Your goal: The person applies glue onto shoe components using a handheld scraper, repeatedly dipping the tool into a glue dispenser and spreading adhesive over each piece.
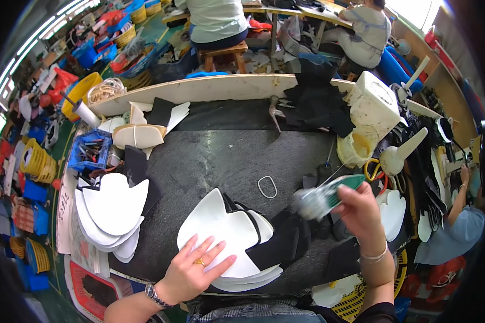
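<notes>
My left hand (191,269) lies flat, fingers apart, on the lower edge of a white shaped piece (221,229) that tops a fanned stack of white and black pieces on the dark worktable (210,156). My right hand (361,212) grips a green-handled brush (328,196) whose blurred bristle end points left, just above the black pieces (285,242) at the right of the stack. A ring shows on the left hand, a bracelet on the right wrist.
Another stack of white pieces (110,212) lies at the left. A rubber band (267,187) rests mid-table. A yellowish glue pot (357,146) and white container (373,102) stand at the right, a blue tray of tools (90,151) at the left. People sit at benches beyond.
</notes>
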Available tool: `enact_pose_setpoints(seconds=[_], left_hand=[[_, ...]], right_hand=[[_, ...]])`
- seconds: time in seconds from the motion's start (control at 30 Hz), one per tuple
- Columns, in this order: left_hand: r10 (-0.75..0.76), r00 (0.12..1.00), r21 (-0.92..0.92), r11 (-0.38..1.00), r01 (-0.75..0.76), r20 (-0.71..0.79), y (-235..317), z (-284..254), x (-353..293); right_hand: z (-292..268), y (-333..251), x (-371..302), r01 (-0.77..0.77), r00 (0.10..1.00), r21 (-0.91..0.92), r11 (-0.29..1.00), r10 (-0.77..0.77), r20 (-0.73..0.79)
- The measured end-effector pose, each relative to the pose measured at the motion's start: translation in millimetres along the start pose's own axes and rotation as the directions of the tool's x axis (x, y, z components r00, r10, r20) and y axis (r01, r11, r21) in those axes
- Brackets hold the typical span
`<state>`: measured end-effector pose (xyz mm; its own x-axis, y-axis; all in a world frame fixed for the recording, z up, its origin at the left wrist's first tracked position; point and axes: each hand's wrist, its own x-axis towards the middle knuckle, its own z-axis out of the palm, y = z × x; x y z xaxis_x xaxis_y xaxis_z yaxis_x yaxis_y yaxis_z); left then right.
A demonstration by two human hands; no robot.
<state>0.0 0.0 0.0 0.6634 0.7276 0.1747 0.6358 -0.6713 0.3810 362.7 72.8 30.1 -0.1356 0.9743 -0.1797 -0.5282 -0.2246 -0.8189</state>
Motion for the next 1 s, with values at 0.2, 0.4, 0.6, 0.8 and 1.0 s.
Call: enact_pose_setpoints(seconds=[0.2,0.4,0.6,0.8,1.0], left_hand=[[0.050,0.999,0.180,0.982,-0.051,0.008,14.4,-9.6,-2.4],[0.052,0.998,0.148,0.988,-0.048,-0.020,12.8,-2.7,-4.3],[0.048,0.997,0.040,0.998,-0.045,-0.061,7.2,7.2,-12.9],[0.088,0.996,0.057,0.995,-0.086,-0.026,4.3,2.5,-4.9],[0.075,0.997,0.054,0.996,-0.075,-0.006,5.9,3.0,-11.0]], right_hand=[[65.0,55.3,-12.3,0.431,0.899,-0.714,0.551,-0.199,0.389],[71.6,71.8,3.2,0.698,0.714,-0.666,0.262,-0.325,0.620],[66.8,46.2,-13.8,0.536,0.795,-0.717,0.445,0.018,0.606],[100.5,89.1,57.2,0.698,0.713,-0.693,0.182,-0.265,0.649],[110.7,45.2,48.1,0.737,0.655,-0.668,0.103,-0.353,0.668]])
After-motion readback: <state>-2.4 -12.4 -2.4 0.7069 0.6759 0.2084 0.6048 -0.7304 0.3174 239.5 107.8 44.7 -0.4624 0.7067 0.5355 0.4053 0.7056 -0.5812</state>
